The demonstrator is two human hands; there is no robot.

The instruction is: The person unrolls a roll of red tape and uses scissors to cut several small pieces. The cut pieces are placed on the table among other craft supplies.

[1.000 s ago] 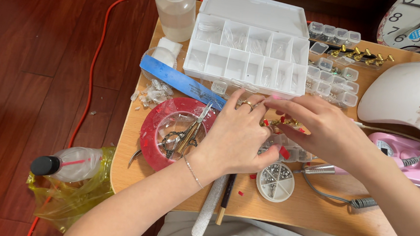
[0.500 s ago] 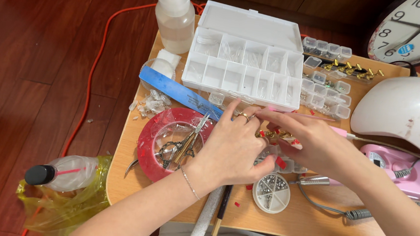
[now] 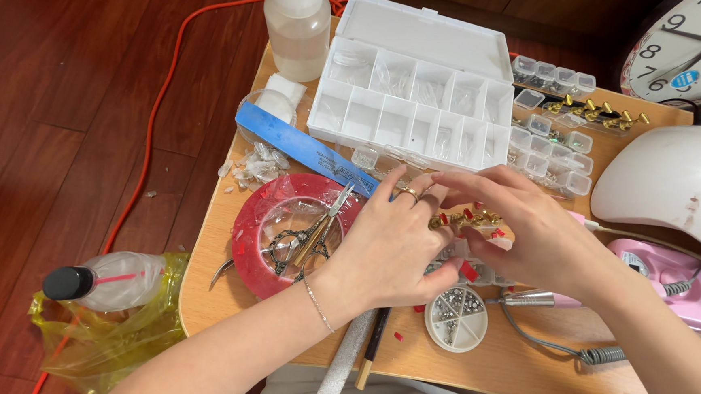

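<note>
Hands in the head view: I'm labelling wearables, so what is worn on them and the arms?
Both forearms are bare, no sleeves. The left hand wears a gold ring and a thin chain bracelet. The right hand shows no jewellery.

Left hand [image 3: 384, 248]: lying palm down, fingers reaching forward, ringed.
Right hand [image 3: 527, 228]: arching over, fingertips curling beside the left hand's.

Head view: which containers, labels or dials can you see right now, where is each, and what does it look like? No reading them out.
Compartment box: table's far side, white and clear, lid open.
Tall bottle: far left corner, translucent white.
Black-capped bottle: lying on a yellow bag, off the left edge.
Wall clock: top right, white face with a small blue label.
Round gem dish: by the left hand, clear, divided.
</note>
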